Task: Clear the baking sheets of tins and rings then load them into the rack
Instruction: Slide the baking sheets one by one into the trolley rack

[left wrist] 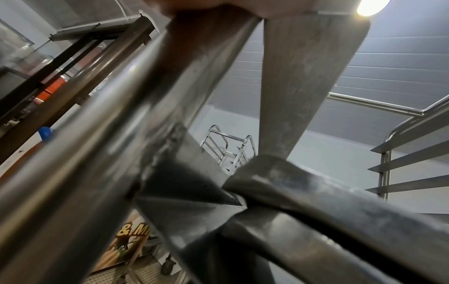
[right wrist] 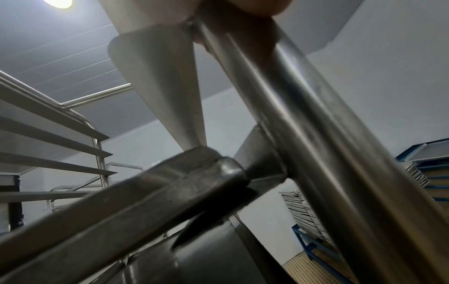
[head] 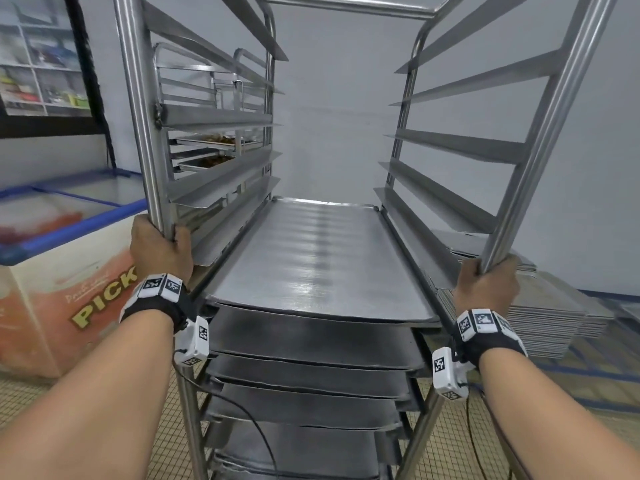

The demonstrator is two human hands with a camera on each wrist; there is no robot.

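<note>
Rack (head: 207,161) stands upright dead ahead, runners and loaded baking sheets (head: 311,258) w/ long axis running straight away from the person; approx 5 sheets visible in the lower slots, top one bare, upper runners unloaded. Left hand (head: 160,249) fingers wrapped round the front-left post, right hand (head: 486,289) clamped on the front-right post. 2nd rack (head: 204,98) behind-left, sheet stack (head: 554,317) on the floor at right, chest freezer (head: 69,258) at left.

Two bare forearms reach forward and slightly upward, each wrist wrapped in a black band carrying white marker blocks. The left hand (head: 160,249) is curled in a fist around the rack's (head: 540,140) left front post. The right hand (head: 486,289) is curled the same way around the right front post, both at about the same height.
</note>
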